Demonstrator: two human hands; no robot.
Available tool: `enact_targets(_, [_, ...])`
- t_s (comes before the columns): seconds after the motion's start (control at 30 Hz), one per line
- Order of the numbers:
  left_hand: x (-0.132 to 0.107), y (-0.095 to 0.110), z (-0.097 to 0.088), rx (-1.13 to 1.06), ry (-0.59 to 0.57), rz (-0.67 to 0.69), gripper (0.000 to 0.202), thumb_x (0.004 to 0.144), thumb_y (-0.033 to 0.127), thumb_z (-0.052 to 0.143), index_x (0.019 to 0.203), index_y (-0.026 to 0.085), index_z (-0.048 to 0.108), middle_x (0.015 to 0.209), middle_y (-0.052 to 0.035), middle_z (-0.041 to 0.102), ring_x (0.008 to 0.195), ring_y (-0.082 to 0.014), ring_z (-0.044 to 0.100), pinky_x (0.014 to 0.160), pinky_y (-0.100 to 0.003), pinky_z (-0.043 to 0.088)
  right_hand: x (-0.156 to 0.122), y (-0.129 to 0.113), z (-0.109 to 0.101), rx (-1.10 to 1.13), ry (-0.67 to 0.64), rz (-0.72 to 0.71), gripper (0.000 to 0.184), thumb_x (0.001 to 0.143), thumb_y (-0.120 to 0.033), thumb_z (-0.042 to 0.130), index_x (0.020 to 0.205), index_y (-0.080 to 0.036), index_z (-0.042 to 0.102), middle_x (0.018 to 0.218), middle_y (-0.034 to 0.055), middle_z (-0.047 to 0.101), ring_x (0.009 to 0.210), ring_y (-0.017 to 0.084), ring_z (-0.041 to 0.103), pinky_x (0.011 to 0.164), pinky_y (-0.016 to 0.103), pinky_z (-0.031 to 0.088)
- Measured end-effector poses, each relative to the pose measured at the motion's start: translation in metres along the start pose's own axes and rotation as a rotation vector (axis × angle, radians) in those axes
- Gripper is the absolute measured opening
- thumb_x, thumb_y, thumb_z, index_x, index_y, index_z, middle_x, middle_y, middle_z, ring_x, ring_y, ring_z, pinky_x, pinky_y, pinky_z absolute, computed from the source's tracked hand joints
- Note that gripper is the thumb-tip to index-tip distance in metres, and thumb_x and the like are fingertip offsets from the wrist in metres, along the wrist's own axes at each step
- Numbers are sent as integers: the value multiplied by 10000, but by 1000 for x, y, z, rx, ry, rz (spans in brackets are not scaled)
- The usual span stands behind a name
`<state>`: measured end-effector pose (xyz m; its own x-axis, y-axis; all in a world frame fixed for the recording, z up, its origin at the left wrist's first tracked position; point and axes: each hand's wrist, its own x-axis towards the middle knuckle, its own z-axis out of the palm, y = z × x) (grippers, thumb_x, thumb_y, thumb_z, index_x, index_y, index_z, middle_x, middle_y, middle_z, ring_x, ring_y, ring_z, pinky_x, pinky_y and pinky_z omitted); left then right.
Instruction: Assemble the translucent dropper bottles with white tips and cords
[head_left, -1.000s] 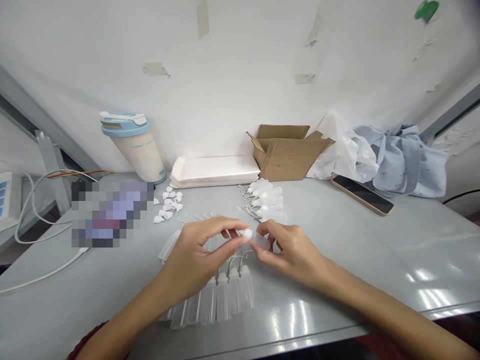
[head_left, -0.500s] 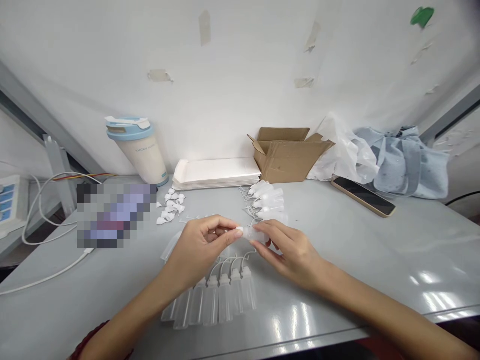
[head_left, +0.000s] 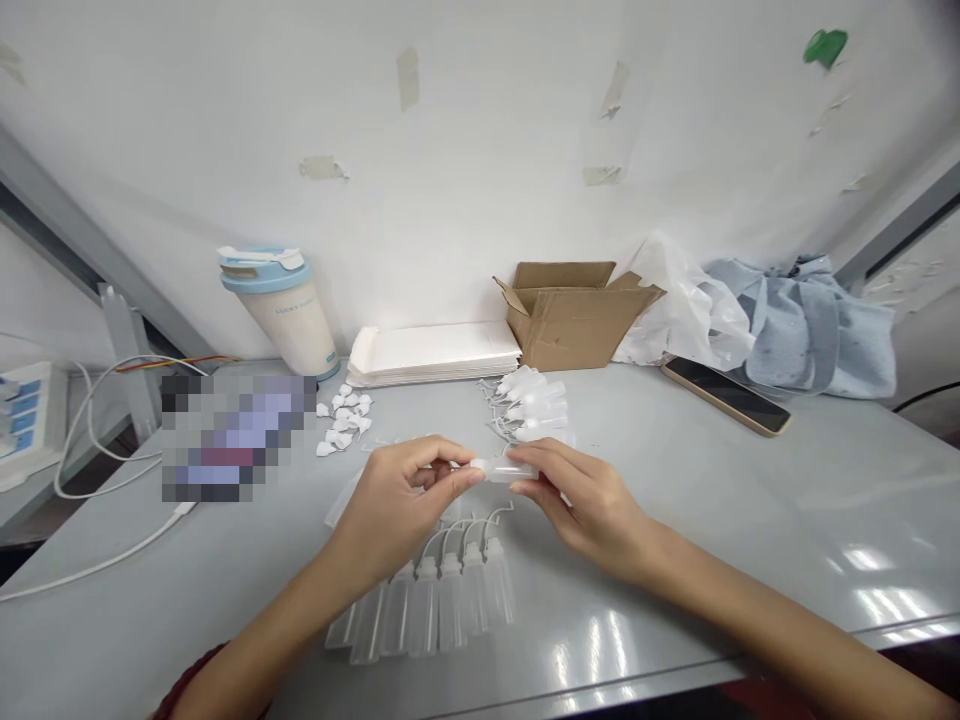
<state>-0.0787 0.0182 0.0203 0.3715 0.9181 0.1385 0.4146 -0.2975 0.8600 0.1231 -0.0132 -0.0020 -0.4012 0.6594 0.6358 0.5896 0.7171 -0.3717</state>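
A small translucent plastic bottle [head_left: 501,469] lies sideways between my two hands above the table. My left hand [head_left: 409,495] pinches the white cap [head_left: 478,464] at its left end between thumb and fingertips. The bottle's right end is in the fingers of my right hand [head_left: 585,500], which partly hide it. Below my hands lies a row of clear bottles [head_left: 424,610], several with thin bent spouts at the top. Behind my right hand is a cluster of filled-looking white bottles [head_left: 541,408]. Small white caps [head_left: 345,415] are scattered beyond my left hand.
A stack of white envelopes [head_left: 435,352] and an open cardboard box [head_left: 585,325] stand by the wall. At the left are a tumbler [head_left: 289,315] and a pixelated device [head_left: 240,440] with a cable. A phone [head_left: 724,395], plastic bag [head_left: 686,300] and blue bag [head_left: 817,330] sit right.
My right fingers have shifted slightly along the bottle to the right, so more of its body shows. My left hand keeps its pinch on the cap. The view has tilted a little.
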Motion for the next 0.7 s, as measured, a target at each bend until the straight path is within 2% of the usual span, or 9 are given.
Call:
enact_targets(0.07, [-1, -1, 2, 71, 41, 110, 112, 790, 295, 627, 788, 197, 682, 764, 2, 677, 609, -109, 524, 574, -222, 420, 3, -3, -2, 149, -41, 199, 159, 877, -188, 513, 995, -124, 597, 720, 55, 629, 604, 137, 578, 544, 258, 485])
enact_targets(0.13, [-2, -1, 2, 108, 70, 162, 94, 785, 279, 632, 787, 199, 682, 756, 9, 676, 581, -100, 501, 568, -220, 412, 6, -7, -5, 338, -105, 455, 166, 867, -241, 530, 944, -123, 618, 552, -13, 551, 482, 109, 523, 478, 231, 440])
enact_targets(0.2, [-2, 1, 1, 113, 79, 137, 99, 770, 295, 647, 795, 210, 689, 734, 15, 664, 591, -106, 500, 581, -220, 414, 9, -9, -8, 522, -153, 652, 186, 862, -274, 528, 924, -123, 617, 463, -55, 479, 419, 92, 480, 444, 215, 407])
enact_targets(0.23, [-1, 3, 0, 111, 74, 103, 115, 768, 316, 646, 806, 218, 693, 730, 16, 657, 616, -114, 511, 598, -222, 417, 10, -10, -8, 588, -160, 703, 192, 861, -284, 525, 922, -125, 613, 452, -61, 473, 411, 88, 474, 443, 212, 402])
enact_targets(0.33, [1, 6, -5, 99, -24, -9, 200, 809, 397, 578, 817, 236, 697, 748, 13, 644, 687, -138, 527, 618, -230, 410, 10, -11, -8, 638, -128, 715, 203, 853, -303, 533, 931, -133, 610, 463, -56, 499, 424, 87, 484, 462, 214, 404])
enact_targets(0.47, [4, 6, -7, 65, -223, -104, 390, 866, 471, 446, 695, 195, 661, 581, 22, 552, 505, -106, 394, 469, -220, 301, 7, -10, -5, 560, -92, 629, 205, 857, -302, 530, 938, -133, 612, 492, -55, 491, 439, 87, 500, 466, 211, 407])
enact_targets(0.6, [3, 6, -6, 10, -252, -128, 435, 862, 486, 439, 641, 165, 632, 584, 7, 538, 533, -111, 390, 466, -220, 273, 4, -10, -4, 471, -148, 553, 201, 878, -288, 501, 956, -141, 614, 548, -40, 505, 452, 75, 459, 449, 201, 379])
enact_targets(0.7, [1, 9, -6, 9, -235, -124, 426, 854, 480, 455, 626, 164, 628, 540, 18, 490, 524, -110, 375, 474, -223, 272, 4, -11, -5, 489, -177, 538, 194, 887, -276, 480, 981, -146, 588, 608, -23, 534, 469, 69, 420, 431, 190, 344])
